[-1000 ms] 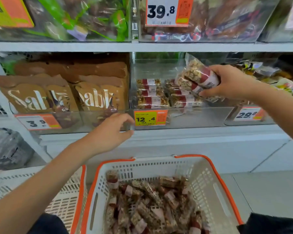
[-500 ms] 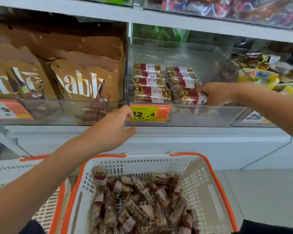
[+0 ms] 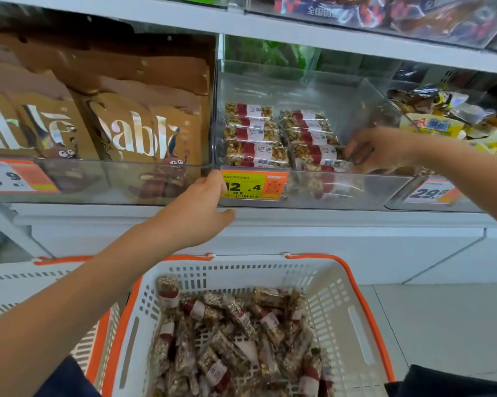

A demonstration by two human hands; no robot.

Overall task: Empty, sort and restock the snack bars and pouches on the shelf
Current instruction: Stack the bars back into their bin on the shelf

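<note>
Left grip (image 3: 197, 207) on bin's front edge (image 3: 341, 174)

— Shelving condition? 
— A white metal shelf board (image 3: 299, 30) is fitted above, and a white base panel (image 3: 299, 242) is seen below the display tier.

— Floor? 
— Pale grey floor (image 3: 442, 325) is observed at lower right, matt and evenly lit.

— Lighting? 
— Soft, diffuse light is noted throughout; the recess under the upper board is left in shadow.
</note>
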